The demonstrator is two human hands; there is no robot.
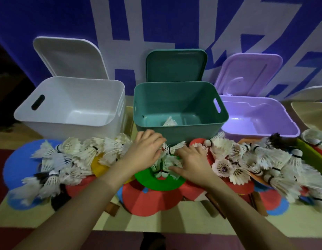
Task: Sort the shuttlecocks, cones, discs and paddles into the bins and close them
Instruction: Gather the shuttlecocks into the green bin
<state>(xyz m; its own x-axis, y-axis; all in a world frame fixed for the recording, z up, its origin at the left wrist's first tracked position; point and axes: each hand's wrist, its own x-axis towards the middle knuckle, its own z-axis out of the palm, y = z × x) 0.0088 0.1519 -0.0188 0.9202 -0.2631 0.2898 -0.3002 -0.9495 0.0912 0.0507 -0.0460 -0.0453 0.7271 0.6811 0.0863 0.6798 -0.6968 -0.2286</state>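
I see three open plastic bins in a row at the back of the table, each with its lid standing up behind it: a white rectangular bin (70,109) at left, a teal rectangular bin (180,112) in the middle, and a lilac rectangular bin (259,120) at right. The white bin and the lilac bin show bare floors. One white feathered shuttlecock (169,121) lies on the floor of the teal bin.

In front of the bins a heap of white feathered shuttlecocks (265,159) runs the width of the table, lying over flat red, blue and yellow discs. A green ring-shaped disc (160,181) sits at centre, on top of a red disc (153,199).

My left hand (145,150) is palm down just in front of the teal bin, fingers curled over a small cluster of shuttlecocks (163,163) standing in the ring's hole. My right hand (192,159) is palm down beside it, fingers bent against the same cluster. Both hands touch the feathers; I cannot tell whether either has closed on a shuttlecock.

A wooden paddle handle (111,209) shows under the red disc.
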